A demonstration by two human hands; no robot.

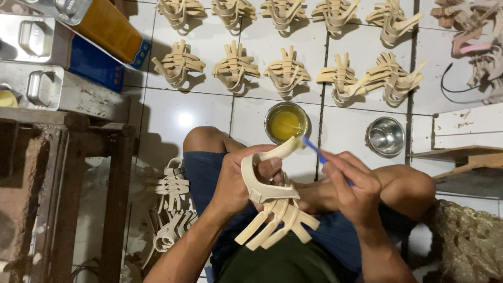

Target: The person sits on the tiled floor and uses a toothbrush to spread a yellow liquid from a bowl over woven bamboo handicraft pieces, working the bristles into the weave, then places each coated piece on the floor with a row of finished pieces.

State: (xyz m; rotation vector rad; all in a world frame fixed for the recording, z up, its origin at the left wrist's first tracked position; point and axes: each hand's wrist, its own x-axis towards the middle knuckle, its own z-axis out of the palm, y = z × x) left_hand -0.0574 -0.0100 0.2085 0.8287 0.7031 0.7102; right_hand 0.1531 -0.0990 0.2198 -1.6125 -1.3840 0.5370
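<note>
Left hand (236, 181) grips beige woven strap piece (272, 202); right hand (353, 186) holds blue brush (316, 151).

Two rows of woven beige strap pieces (285, 72) are lying across the white tiled floor (173, 112) along the top of the frame. A small steel bowl (385, 136) is sitting at centre right. Metal cans (44, 86) are resting at upper left above a rusty metal stand (63, 173). More strap pieces (172, 209) are piling up at lower left.
</note>
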